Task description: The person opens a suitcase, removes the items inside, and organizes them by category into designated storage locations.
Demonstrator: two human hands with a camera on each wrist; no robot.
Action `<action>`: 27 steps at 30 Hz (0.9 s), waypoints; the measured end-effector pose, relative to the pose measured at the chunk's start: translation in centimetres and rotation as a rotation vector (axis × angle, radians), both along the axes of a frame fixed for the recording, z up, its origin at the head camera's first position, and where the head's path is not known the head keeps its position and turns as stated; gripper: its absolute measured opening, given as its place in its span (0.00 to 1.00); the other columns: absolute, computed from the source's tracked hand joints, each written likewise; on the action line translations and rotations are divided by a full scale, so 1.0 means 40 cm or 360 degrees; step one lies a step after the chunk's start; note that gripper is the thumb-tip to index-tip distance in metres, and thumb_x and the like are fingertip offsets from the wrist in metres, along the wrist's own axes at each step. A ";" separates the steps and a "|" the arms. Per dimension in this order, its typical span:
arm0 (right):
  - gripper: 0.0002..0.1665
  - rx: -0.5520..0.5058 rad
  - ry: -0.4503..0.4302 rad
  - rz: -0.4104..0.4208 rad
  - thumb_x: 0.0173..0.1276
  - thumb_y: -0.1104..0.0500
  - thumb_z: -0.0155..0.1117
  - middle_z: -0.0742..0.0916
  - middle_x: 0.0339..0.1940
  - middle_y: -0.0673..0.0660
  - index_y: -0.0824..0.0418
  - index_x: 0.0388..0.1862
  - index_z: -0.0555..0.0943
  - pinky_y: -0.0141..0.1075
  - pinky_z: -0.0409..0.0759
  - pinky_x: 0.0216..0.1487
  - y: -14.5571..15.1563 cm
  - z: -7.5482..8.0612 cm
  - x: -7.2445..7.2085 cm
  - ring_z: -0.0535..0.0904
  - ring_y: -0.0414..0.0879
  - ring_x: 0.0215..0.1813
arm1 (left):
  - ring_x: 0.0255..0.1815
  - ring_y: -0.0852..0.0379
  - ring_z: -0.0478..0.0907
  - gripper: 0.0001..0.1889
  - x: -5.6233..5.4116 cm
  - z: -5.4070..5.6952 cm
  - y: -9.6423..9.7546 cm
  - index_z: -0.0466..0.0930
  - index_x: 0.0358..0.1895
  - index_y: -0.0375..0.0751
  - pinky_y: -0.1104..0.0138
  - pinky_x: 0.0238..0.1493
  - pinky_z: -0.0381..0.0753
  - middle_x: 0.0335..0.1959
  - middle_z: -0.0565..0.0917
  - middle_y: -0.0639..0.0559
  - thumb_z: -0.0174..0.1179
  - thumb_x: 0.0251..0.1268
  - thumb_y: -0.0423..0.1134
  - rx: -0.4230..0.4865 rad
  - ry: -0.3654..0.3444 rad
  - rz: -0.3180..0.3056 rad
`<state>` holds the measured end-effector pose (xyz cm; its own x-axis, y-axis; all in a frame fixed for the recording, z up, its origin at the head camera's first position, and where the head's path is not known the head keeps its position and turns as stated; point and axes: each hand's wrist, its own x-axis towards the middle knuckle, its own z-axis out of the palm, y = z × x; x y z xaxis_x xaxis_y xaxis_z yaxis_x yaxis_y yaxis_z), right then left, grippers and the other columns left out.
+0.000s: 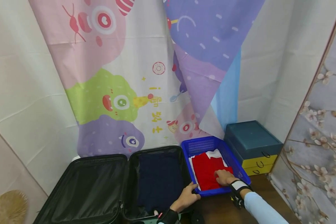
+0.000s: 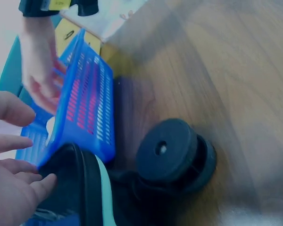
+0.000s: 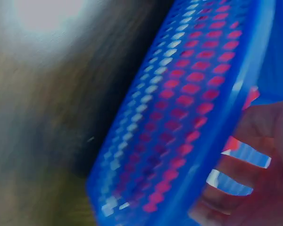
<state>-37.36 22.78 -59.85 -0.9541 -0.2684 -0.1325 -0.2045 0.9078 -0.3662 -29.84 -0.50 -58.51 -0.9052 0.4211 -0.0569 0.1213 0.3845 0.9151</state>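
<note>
A folded red garment (image 1: 205, 169) lies on white cloth in a blue perforated basket (image 1: 200, 144). My right hand (image 1: 224, 178) reaches over the basket's near rim and touches the red garment; its spread fingers (image 3: 236, 169) show inside the wall. Beside the basket's near left corner is my left hand (image 1: 186, 196), fingers apart and nothing gripped in the left wrist view. Left of the basket, an open black suitcase (image 1: 134, 155) holds a folded navy garment (image 1: 161, 179). The right fingertips are partly hidden.
The suitcase's other half (image 1: 89, 186) lies open at left. A suitcase wheel (image 2: 166, 149) sticks out over the wooden table (image 2: 203, 70). Teal and yellow boxes (image 1: 253, 140) stand stacked right of the basket. A patterned curtain (image 1: 145, 93) hangs behind.
</note>
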 end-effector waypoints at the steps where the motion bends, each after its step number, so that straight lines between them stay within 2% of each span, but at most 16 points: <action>1: 0.11 -0.0008 0.0070 0.0016 0.62 0.68 0.61 0.84 0.40 0.62 0.66 0.43 0.83 0.59 0.76 0.50 -0.013 0.000 -0.001 0.80 0.64 0.47 | 0.72 0.30 0.58 0.31 0.001 -0.004 -0.008 0.74 0.62 0.23 0.43 0.66 0.61 0.68 0.65 0.23 0.57 0.48 0.29 0.0000 0.0002 0.0025; 4: 0.11 -0.0064 0.0306 0.0099 0.60 0.68 0.61 0.82 0.46 0.67 0.66 0.41 0.85 0.60 0.75 0.49 -0.061 0.001 0.003 0.76 0.69 0.49 | 0.70 0.27 0.60 0.29 0.004 -0.020 -0.036 0.74 0.60 0.23 0.40 0.65 0.61 0.67 0.66 0.23 0.56 0.49 0.27 0.0021 0.0003 0.0103; 6: 0.11 -0.0122 0.0386 0.0152 0.60 0.69 0.61 0.79 0.52 0.71 0.66 0.42 0.85 0.62 0.74 0.50 -0.101 0.006 0.009 0.72 0.71 0.52 | 0.68 0.26 0.61 0.28 0.006 -0.033 -0.058 0.75 0.59 0.22 0.38 0.64 0.61 0.65 0.68 0.23 0.56 0.49 0.26 0.0012 0.0026 0.0161; 9: 0.12 -0.0236 0.0450 0.0229 0.62 0.70 0.60 0.76 0.58 0.73 0.65 0.43 0.86 0.62 0.76 0.50 -0.161 0.014 0.023 0.68 0.72 0.56 | 0.66 0.25 0.63 0.27 0.008 -0.049 -0.094 0.75 0.58 0.20 0.37 0.62 0.62 0.62 0.70 0.23 0.55 0.49 0.25 -0.0004 0.0072 0.0235; 12: 0.13 -0.0372 0.0474 0.0344 0.62 0.71 0.60 0.77 0.57 0.72 0.66 0.44 0.85 0.61 0.75 0.49 -0.219 0.024 0.040 0.70 0.69 0.55 | 0.65 0.27 0.66 0.27 0.006 -0.062 -0.129 0.74 0.58 0.20 0.38 0.61 0.64 0.60 0.73 0.25 0.55 0.50 0.25 -0.0016 0.0074 0.0312; 15: 0.15 -0.0484 0.0483 0.0503 0.61 0.72 0.58 0.79 0.54 0.71 0.67 0.45 0.85 0.60 0.73 0.51 -0.267 0.016 0.053 0.73 0.66 0.52 | 0.63 0.28 0.67 0.27 0.004 -0.073 -0.164 0.73 0.59 0.21 0.38 0.59 0.66 0.58 0.75 0.27 0.55 0.52 0.25 -0.0037 0.0037 0.0380; 18: 0.17 -0.0508 0.0394 0.0627 0.61 0.70 0.57 0.80 0.51 0.69 0.68 0.48 0.84 0.59 0.72 0.53 -0.305 -0.004 0.065 0.75 0.65 0.52 | 0.60 0.28 0.69 0.25 0.004 -0.085 -0.199 0.75 0.59 0.23 0.38 0.56 0.68 0.56 0.76 0.28 0.55 0.53 0.25 -0.0089 0.0020 0.0449; 20: 0.17 -0.0484 0.0265 0.0655 0.61 0.68 0.58 0.81 0.49 0.67 0.69 0.49 0.83 0.57 0.73 0.53 -0.324 -0.019 0.072 0.77 0.64 0.52 | 0.58 0.29 0.72 0.25 0.006 -0.091 -0.222 0.76 0.58 0.25 0.40 0.53 0.71 0.55 0.77 0.29 0.56 0.53 0.26 -0.0158 0.0037 0.0514; 22: 0.18 -0.0438 0.0109 0.0643 0.61 0.67 0.60 0.81 0.47 0.66 0.70 0.50 0.82 0.54 0.74 0.53 -0.339 -0.032 0.078 0.77 0.63 0.52 | 0.53 0.32 0.75 0.23 0.008 -0.094 -0.242 0.77 0.57 0.27 0.43 0.48 0.74 0.53 0.78 0.30 0.56 0.54 0.26 -0.0223 0.0037 0.0611; 24: 0.18 -0.0397 -0.0056 0.0596 0.61 0.65 0.61 0.82 0.47 0.66 0.70 0.50 0.81 0.52 0.75 0.53 -0.352 -0.041 0.083 0.78 0.62 0.53 | 0.44 0.37 0.78 0.22 0.011 -0.095 -0.260 0.79 0.55 0.31 0.47 0.42 0.76 0.49 0.80 0.33 0.57 0.53 0.27 -0.0331 0.0035 0.0751; 27: 0.18 -0.0347 -0.0214 0.0510 0.61 0.65 0.61 0.83 0.47 0.65 0.70 0.50 0.81 0.52 0.75 0.55 -0.370 -0.049 0.089 0.77 0.61 0.55 | 0.39 0.40 0.77 0.18 0.016 -0.093 -0.279 0.81 0.51 0.34 0.47 0.40 0.75 0.43 0.80 0.37 0.59 0.54 0.29 -0.0533 -0.0017 0.0939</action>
<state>-33.80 7.98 -61.81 -0.7957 -0.5848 -0.1577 -0.4015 0.7042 -0.5857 -29.20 -11.66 -62.22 -0.9767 -0.1851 -0.1088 -0.2044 0.6467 0.7349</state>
